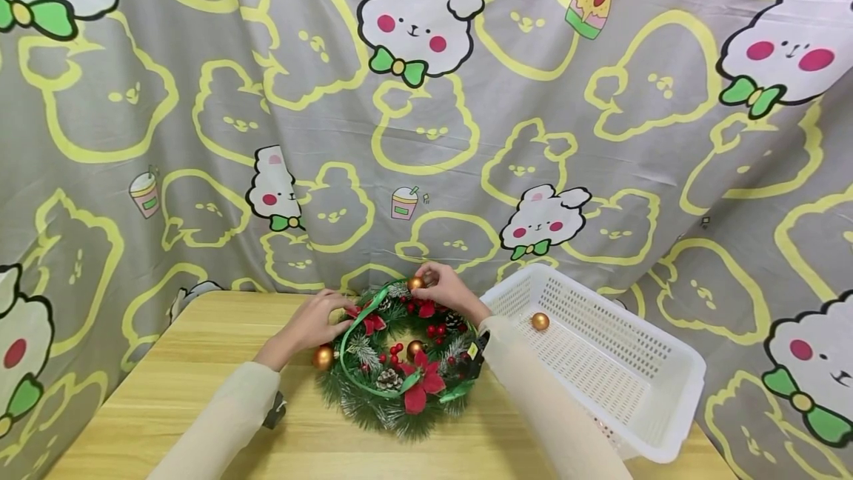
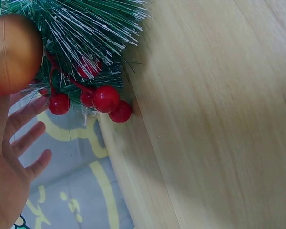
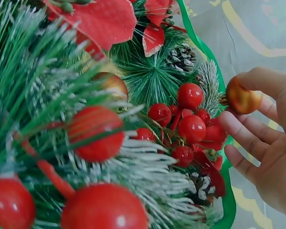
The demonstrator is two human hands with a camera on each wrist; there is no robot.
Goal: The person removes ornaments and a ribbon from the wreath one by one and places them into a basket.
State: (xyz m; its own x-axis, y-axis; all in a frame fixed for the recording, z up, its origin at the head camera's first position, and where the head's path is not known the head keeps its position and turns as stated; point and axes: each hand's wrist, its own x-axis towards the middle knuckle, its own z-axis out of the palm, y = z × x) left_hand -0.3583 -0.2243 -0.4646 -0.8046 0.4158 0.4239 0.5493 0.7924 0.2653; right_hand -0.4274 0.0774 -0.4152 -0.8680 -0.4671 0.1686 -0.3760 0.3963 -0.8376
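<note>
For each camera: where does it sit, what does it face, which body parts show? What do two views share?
Head: on the head, facing forward and down at wreath, basket and curtain; left hand, right hand, sleeves show.
Left wrist: on that wrist, facing red berries and table; part of the left hand shows.
Right wrist: on that wrist, facing across the wreath; right hand shows, pinching a gold ball.
Head and right wrist share this ball.
</note>
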